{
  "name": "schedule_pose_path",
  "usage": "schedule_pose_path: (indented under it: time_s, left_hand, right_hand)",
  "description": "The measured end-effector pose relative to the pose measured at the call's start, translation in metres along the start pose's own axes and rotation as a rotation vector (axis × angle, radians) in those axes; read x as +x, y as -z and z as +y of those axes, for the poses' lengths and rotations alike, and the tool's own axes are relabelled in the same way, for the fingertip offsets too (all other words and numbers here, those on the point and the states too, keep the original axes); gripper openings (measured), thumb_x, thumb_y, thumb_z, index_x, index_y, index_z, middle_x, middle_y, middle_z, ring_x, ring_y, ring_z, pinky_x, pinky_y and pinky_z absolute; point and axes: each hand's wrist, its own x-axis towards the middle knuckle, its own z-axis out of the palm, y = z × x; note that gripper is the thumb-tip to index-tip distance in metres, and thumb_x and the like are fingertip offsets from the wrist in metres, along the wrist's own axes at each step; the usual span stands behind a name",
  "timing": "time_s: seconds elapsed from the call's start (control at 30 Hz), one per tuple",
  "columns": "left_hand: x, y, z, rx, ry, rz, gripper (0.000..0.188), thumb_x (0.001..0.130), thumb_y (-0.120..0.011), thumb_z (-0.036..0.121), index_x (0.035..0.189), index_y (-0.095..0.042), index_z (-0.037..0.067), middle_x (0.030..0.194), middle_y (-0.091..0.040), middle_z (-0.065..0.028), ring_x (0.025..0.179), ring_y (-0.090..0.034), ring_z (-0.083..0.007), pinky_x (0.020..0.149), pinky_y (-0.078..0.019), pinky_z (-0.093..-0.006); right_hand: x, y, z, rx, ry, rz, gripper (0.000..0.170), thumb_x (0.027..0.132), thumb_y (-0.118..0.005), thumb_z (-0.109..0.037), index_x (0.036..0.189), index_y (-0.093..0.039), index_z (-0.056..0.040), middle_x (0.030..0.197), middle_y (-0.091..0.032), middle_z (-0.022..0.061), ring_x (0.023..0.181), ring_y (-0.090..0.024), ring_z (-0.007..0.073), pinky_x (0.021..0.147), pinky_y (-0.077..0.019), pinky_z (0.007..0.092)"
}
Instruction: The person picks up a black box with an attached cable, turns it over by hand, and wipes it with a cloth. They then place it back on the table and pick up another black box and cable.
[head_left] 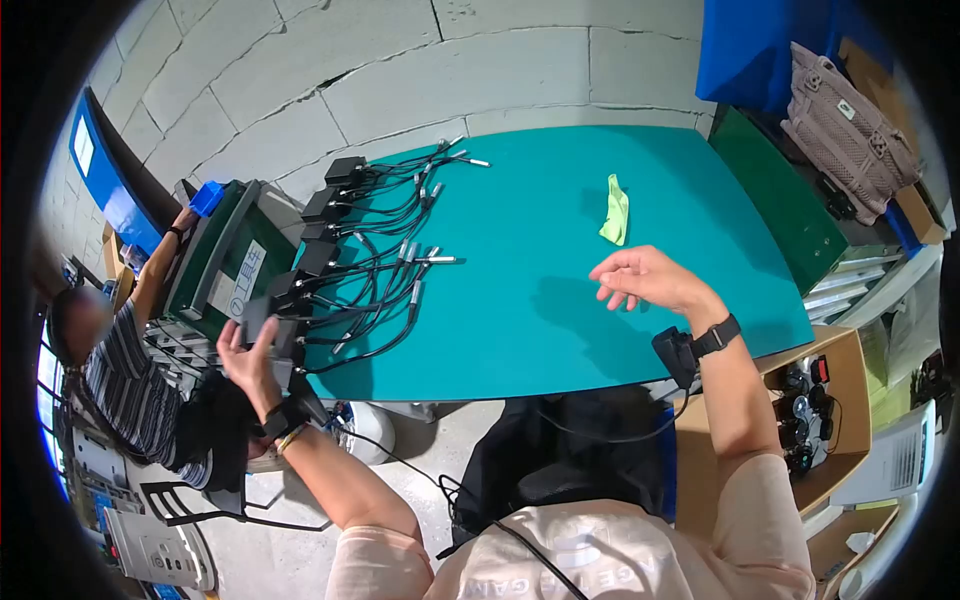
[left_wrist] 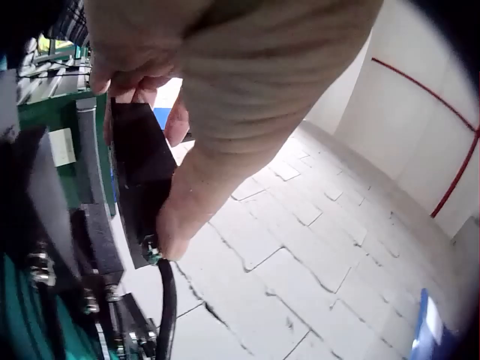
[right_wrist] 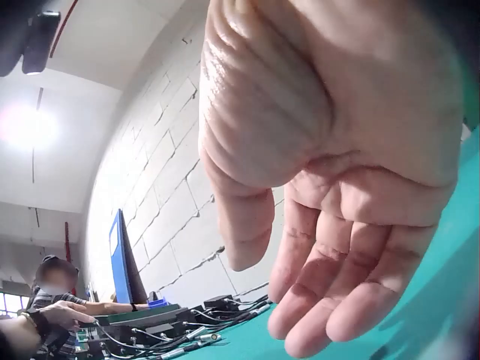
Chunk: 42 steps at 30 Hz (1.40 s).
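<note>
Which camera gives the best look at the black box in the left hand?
The left wrist view: the black box is up close, held in the left hand, cable at its lower end. The head view shows it small, partly hidden; the right wrist view doesn't show it clearly.

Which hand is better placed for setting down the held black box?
Probably the left hand: it grips the black box beside the other boxes. The right hand, empty, hovers farther away, near the yellow-green cloth.
</note>
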Motion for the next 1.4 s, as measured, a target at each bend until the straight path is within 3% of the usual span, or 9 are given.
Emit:
schedule_pose_path:
  time_s: [0.1, 0.17, 0.3, 0.43, 0.57, 0.7, 1.07, 1.2, 1.4]
  left_hand:
    - [-0.018, -0.028, 0.075, -0.312, 0.096, 0.052, 0.049, 0.073, -0.069, -0.001, 0.117, -0.047, -0.004, 0.116, -0.05, -0.0182, 0.099, -0.055, -0.0197, 0.087, -0.043, -0.0274]
    - [-0.016, -0.04, 0.061, 0.441, -0.661, -0.165, 0.033, 0.079, -0.059, -0.006, 0.11, -0.058, 0.001, 0.122, -0.046, -0.0147, 0.105, -0.052, -0.0183, 0.088, -0.0414, -0.0267]
    - [-0.037, -0.144, 0.094, -0.715, -0.01, -0.266, 0.027, 0.081, -0.057, -0.005, 0.104, -0.065, 0.007, 0.122, -0.043, -0.01, 0.108, -0.05, -0.0162, 0.086, -0.0423, -0.0274]
    - [-0.066, -0.223, 0.136, -0.893, 0.375, -0.068, 0.038, 0.073, -0.073, 0.007, 0.106, -0.054, -0.003, 0.104, -0.054, -0.0088, 0.091, -0.053, -0.0128, 0.076, -0.0431, -0.0235]
    - [-0.098, -0.278, 0.099, -0.906, 0.432, -0.095, 0.05, 0.069, -0.077, 0.01, 0.108, -0.049, -0.005, 0.099, -0.055, -0.0086, 0.086, -0.053, -0.0135, 0.075, -0.0445, -0.0239]
    - [-0.126, -0.29, 0.087, -0.785, 0.489, -0.068, 0.057, 0.068, -0.078, 0.011, 0.113, -0.046, -0.005, 0.102, -0.054, -0.0101, 0.089, -0.054, -0.0144, 0.079, -0.0444, -0.0249]
    - [-0.125, -0.287, 0.084, -0.441, 0.262, -0.085, 0.066, 0.063, -0.081, 0.012, 0.117, -0.044, 0.0, 0.109, -0.048, -0.0104, 0.096, -0.049, -0.0163, 0.084, -0.0423, -0.0273]
    - [-0.125, -0.29, 0.072, -0.38, 0.205, -0.112, 0.071, 0.062, -0.081, 0.013, 0.118, -0.041, -0.002, 0.114, -0.043, -0.0131, 0.105, -0.044, -0.0195, 0.087, -0.0418, -0.0302]
    - [-0.117, -0.283, 0.077, -0.542, 0.36, -0.122, 0.069, 0.063, -0.081, 0.014, 0.116, -0.04, -0.002, 0.111, -0.044, -0.0126, 0.1, -0.047, -0.0191, 0.086, -0.0416, -0.0302]
  right_hand:
    - [0.014, 0.007, 0.004, 0.094, -0.055, -0.002, 0.042, 0.085, -0.059, -0.022, 0.117, -0.05, 0.0022, 0.096, -0.062, 0.0127, 0.071, -0.062, 0.0165, 0.055, -0.047, 0.0246]
    - [0.037, 0.019, 0.011, 0.11, -0.083, 0.112, 0.045, 0.084, -0.06, -0.022, 0.118, -0.047, 0.0048, 0.096, -0.061, 0.0127, 0.072, -0.062, 0.0167, 0.056, -0.0474, 0.025]
    - [0.065, 0.039, 0.011, 0.15, -0.186, 0.427, 0.054, 0.084, -0.058, -0.016, 0.127, -0.038, 0.0075, 0.095, -0.06, 0.0143, 0.07, -0.062, 0.0151, 0.052, -0.0482, 0.023]
    - [0.086, 0.075, 0.046, -0.031, -0.184, 0.704, 0.047, 0.075, -0.067, -0.019, 0.109, -0.047, 0.0061, 0.085, -0.062, 0.0107, 0.064, -0.062, 0.0188, 0.05, -0.0475, 0.0306]
    - [0.074, 0.064, 0.029, -0.512, -0.27, 0.923, 0.05, 0.067, -0.075, -0.031, 0.099, -0.052, 0.0005, 0.095, -0.06, 0.0178, 0.085, -0.061, 0.0271, 0.068, -0.0482, 0.0382]
    - [0.08, 0.066, 0.03, -0.671, -0.345, 0.699, 0.053, 0.065, -0.073, -0.041, 0.099, -0.056, -0.0045, 0.101, -0.06, 0.015, 0.096, -0.058, 0.0312, 0.079, -0.0467, 0.0403]
    - [0.072, 0.101, 0.046, -1.451, -0.325, 0.996, 0.007, 0.071, -0.058, -0.006, 0.076, -0.063, -0.0046, 0.082, -0.062, 0.0134, 0.081, -0.062, 0.0299, 0.065, -0.0517, 0.0378]
    - [0.079, 0.085, 0.019, -1.529, -0.259, 1.083, 0.007, 0.07, -0.059, -0.007, 0.076, -0.062, -0.0044, 0.086, -0.062, 0.0113, 0.078, -0.062, 0.0279, 0.064, -0.0517, 0.0359]
    - [0.079, 0.081, 0.016, -1.116, -0.27, 0.705, 0.033, 0.072, -0.057, -0.005, 0.098, -0.068, -0.0233, 0.103, -0.058, 0.0096, 0.1, -0.054, 0.0283, 0.08, -0.0464, 0.0408]
